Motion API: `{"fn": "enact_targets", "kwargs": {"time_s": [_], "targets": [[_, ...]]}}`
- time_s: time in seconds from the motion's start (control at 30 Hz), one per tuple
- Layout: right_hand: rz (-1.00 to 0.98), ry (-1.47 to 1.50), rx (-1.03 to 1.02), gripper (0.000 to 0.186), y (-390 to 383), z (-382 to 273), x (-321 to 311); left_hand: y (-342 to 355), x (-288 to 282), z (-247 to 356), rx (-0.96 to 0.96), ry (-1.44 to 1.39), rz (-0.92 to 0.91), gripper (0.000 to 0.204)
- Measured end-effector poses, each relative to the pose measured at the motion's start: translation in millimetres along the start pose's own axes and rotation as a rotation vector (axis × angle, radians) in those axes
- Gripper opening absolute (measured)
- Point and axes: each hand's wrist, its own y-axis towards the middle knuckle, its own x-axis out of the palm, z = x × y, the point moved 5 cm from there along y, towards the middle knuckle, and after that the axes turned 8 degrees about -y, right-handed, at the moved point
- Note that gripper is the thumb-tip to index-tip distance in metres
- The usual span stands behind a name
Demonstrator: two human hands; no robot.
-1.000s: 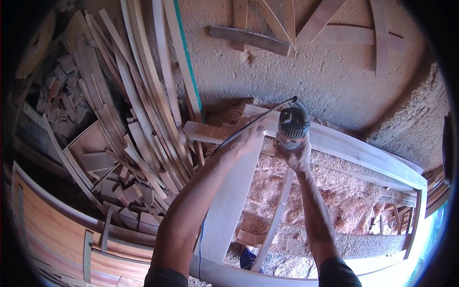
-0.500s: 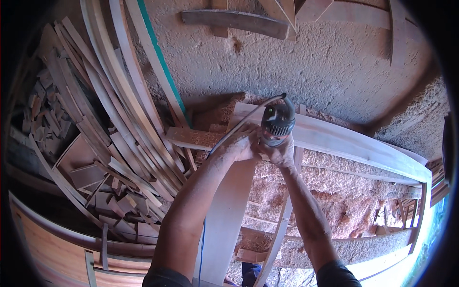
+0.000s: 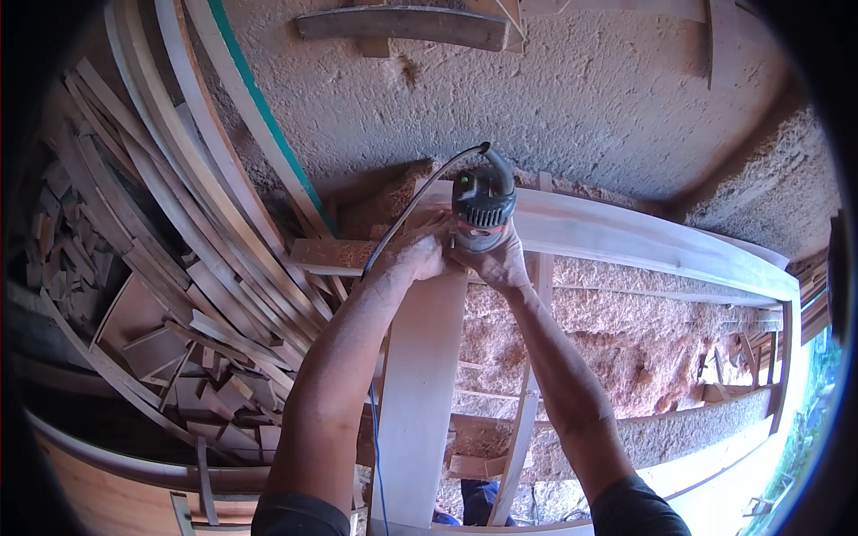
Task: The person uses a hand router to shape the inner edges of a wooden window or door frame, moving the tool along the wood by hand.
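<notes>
A black power router (image 3: 483, 205), its cord arched over the top, sits on the upper rail of a pale timber frame (image 3: 643, 234) at the corner with a wide upright board (image 3: 416, 375). Fingers of my right hand (image 3: 496, 265) are wrapped round the router's lower body from below and the right. My left hand (image 3: 429, 253) is against the router's left side at its base, fingers bent and partly hidden behind it, so what exactly they grip is unclear. A thin blue cord (image 3: 375, 438) runs down past my left forearm.
Stacked curved strips (image 3: 206, 214) and offcuts (image 3: 179, 375) crowd the left. A green-edged board (image 3: 268, 125) leans there. Sawdust (image 3: 608, 348) lies thickly inside the frame. Curved pieces (image 3: 402, 29) lie higher up against rough plaster. Dark trousers and feet (image 3: 478, 500) show below.
My left hand has moved rightward from the board to join my right hand at the router. The router now appears slightly further left relative to the frame, and the view has shifted.
</notes>
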Motion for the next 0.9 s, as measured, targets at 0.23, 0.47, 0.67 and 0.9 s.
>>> {"fn": "enact_targets", "kwargs": {"time_s": [0.23,0.47,0.67,0.9], "targets": [[0.023,0.063,0.050,0.085,-27,11,2,-7,26,6,0.154,0.493,-0.088,0.067],[-0.002,0.202,0.043,0.089,-71,-9,27,-22,98,-66,0.405,1.470,0.382,0.044],[0.033,0.447,0.063,0.082,-131,-40,32,-71,133,-49,0.320,2.002,0.793,0.039],[-0.113,0.862,0.060,0.067,-208,-32,44,-119,209,-50,0.298,2.147,0.799,0.036]]}}
